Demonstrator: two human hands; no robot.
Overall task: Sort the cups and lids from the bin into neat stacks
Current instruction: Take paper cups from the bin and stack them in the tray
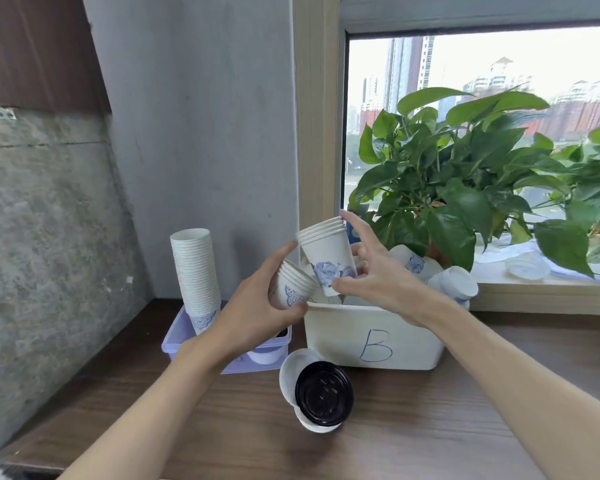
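Paper cups, tall stack (196, 278): one upright column standing in the lilac tray (174, 341); too many rims to count; judged to be finished work.
Left hand (257, 317): fingers curled round a short nest (291, 289) of cups, about four rims.
Right hand (374, 271): thumb and fingertips pinch a taller nest (326, 254) of cups, four rims, tilted, above the white bin (371, 341); the other fingers are spread.
Bin contents: bin marked B; loose cups (454, 285) lie inside, at least three showing, with more probably hidden.
Lids: one black lid (324, 393) lies on at least two white lids (297, 368) on the table (430, 427), overlapping and not squared.
Progress: cups judged past halfway; neither nest is on a stack yet; lids barely begun.
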